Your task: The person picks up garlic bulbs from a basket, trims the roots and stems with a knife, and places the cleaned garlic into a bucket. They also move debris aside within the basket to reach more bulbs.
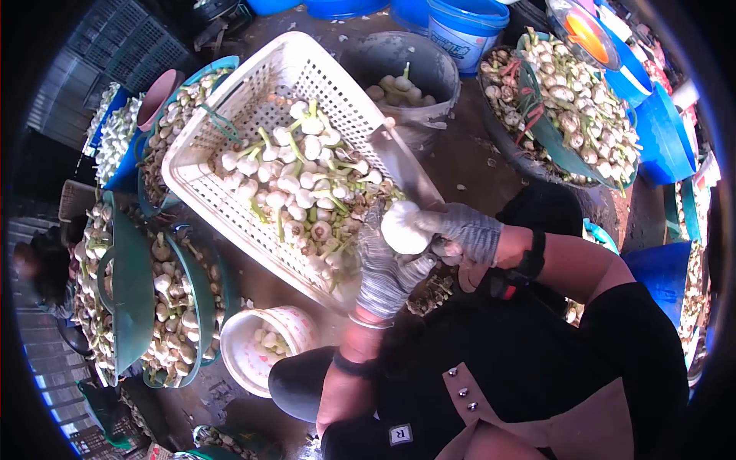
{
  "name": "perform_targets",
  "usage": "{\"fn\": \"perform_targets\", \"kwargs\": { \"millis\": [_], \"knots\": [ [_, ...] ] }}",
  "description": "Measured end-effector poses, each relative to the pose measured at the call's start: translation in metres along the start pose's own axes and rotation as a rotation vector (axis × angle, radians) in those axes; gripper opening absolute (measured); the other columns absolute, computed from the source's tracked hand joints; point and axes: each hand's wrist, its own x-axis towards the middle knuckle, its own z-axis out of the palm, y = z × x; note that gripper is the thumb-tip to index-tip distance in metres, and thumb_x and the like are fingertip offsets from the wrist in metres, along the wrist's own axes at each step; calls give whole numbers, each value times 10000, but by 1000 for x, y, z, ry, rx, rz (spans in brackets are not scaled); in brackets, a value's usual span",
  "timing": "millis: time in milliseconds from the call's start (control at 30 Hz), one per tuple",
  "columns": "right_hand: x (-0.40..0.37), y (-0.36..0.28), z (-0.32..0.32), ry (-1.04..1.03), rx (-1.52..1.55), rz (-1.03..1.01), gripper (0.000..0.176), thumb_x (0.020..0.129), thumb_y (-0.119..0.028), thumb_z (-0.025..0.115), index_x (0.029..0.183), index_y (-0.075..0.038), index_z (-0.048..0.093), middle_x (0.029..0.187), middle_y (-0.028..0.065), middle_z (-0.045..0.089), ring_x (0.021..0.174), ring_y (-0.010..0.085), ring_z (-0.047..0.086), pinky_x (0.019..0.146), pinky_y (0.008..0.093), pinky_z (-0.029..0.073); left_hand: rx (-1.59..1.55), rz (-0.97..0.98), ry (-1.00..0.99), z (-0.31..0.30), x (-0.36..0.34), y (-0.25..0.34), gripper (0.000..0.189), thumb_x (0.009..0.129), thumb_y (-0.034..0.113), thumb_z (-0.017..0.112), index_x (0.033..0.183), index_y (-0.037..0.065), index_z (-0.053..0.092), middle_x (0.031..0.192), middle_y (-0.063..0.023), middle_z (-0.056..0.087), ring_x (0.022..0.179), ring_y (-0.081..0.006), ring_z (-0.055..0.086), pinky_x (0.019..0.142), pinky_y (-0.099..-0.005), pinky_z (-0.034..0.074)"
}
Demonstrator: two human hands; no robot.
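Note:
Two grey striped work gloves cover my hands. My left hand (387, 268) curls around the left and lower side of a large white garlic bulb (406, 228), over the near end of the crate. My right hand (468, 234) grips the same bulb from the right, its thumb pressed on the bulb and its other fingers bent below. Part of those fingers is hidden. Beyond the hands, a cream plastic crate (201, 180) holds a heap of garlic bulbs (287, 184) with green stem stubs, piled toward its near end. The crate's right side lies partly in shade.
Close to my knee stands a white bucket (234, 356) with some garlic pieces inside. A grey bucket (353, 57) with several bulbs is behind the crate. Garlic-filled green tubs (134, 299) flank the left, a dark heaped tub (502, 146) the right. Blue buckets (663, 134) line the far right.

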Motion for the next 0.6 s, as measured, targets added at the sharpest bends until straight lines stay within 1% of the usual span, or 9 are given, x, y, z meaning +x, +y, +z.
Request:
{"fn": "perform_targets", "kwargs": {
  "millis": [100, 133, 200, 267, 333, 400, 433, 533, 600],
  "knots": [
    [6, -45, -20, 165, 151, -3, 512, 850, -563, 604, 1172, -165, 588, 760, -7, 621, 420, -2, 382, 362, 164, 247, -225, -201, 137, -17, 9, 37, 898, 825, 388, 687, 1424, -62, 190, 1389, -234, 322, 1292, -313, 352, 1078, -410, 295],
    [16, -74, -21, 261, 248, -79, 507, 854, -577, 590, 1185, -194, 571, 776, -1, 628, 422, 1, 389, 355, 168, 253, -121, -59, 251, -9, 1, -20, 795, 861, 312, 666, 1410, -64, 230, 1344, -224, 399, 1246, -297, 404, 1060, -396, 317],
    [40, -98, -53, 231, 348, -516, 424, 898, -523, 557, 1186, -213, 542, 919, 37, 654, 427, 5, 392, 327, 180, 256, 65, -387, 322, -27, 15, -25, 647, 895, 200, 618, 1388, -50, 281, 1271, -204, 484, 1153, -256, 482, 992, -354, 381],
    [48, -128, -73, 291, 315, -437, 612, 877, -500, 588, 1325, -117, 426, 1192, 99, 612, 1003, 252, 606, 873, 390, 495, -175, -602, 542, -42, 34, -45, 497, 909, 130, 579, 1332, -30, 373, 1150, -175, 571, 1019, -214, 550, 898, -312, 430],
    [57, -125, -86, 284, 290, -510, 593, 863, -493, 609, 1301, -117, 477, 1187, 102, 615, 998, 287, 613, 956, 426, 459, -26, -530, 612, -69, 46, -109, 422, 907, 126, 577, 1281, -13, 438, 1082, -158, 600, 937, -188, 571, 837, -291, 447],
    [51, -106, -83, 245, 174, -460, 485, 864, -444, 620, 1238, -143, 547, 1117, 67, 643, 799, 213, 629, 728, 348, 528, -63, -567, 703, -94, 63, -141, 401, 896, 129, 587, 1250, -14, 466, 1047, -143, 615, 918, -184, 574, 835, -301, 449],
    [46, -98, -75, 187, 173, -380, 371, 925, -304, 574, 1204, -68, 511, 1136, 47, 624, 448, -7, 395, 357, 163, 270, 87, -578, 723, -106, 71, -150, 424, 881, 157, 593, 1248, -25, 482, 1065, -154, 621, 959, -194, 586, 848, -311, 453],
    [37, -80, -30, 415, 178, -50, 316, 898, -324, 615, 1105, -85, 617, 543, -33, 509, 352, 32, 322, 344, 199, 220, 725, -564, 572, -130, 92, -161, 456, 855, 206, 595, 1255, 0, 525, 1203, -194, 596, 1098, -324, 578, 959, -361, 431],
    [57, -49, -47, 259, 207, -23, 269, 897, -323, 619, 1053, -106, 657, 455, -48, 416, 327, 49, 305, 339, 222, 213, 644, -781, 445, -135, 110, -161, 524, 831, 300, 623, 1296, 83, 516, 1329, -162, 518, 1211, -331, 501, 1034, -405, 374]
  ]
}}
